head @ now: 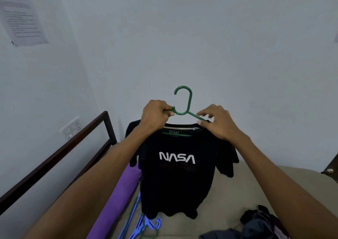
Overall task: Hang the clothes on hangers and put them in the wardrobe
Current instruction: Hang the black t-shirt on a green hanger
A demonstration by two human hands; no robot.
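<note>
Left hand [155, 116] grips the green hanger [184, 101], right hand [217, 123] pinches the black NASA shirt [175, 174] collar; shirt's nearly seated, wardrobe next, I'd say.

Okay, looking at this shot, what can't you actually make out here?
- Wardrobe: nowhere in the head view.
- Green hanger: its shoulders are hidden inside the black NASA T-shirt.
- Wall paper: print too small and blurred.
- Clothes pile: cut off by the bottom edge.
- Spare hangers: overlapped, count unclear.
</note>
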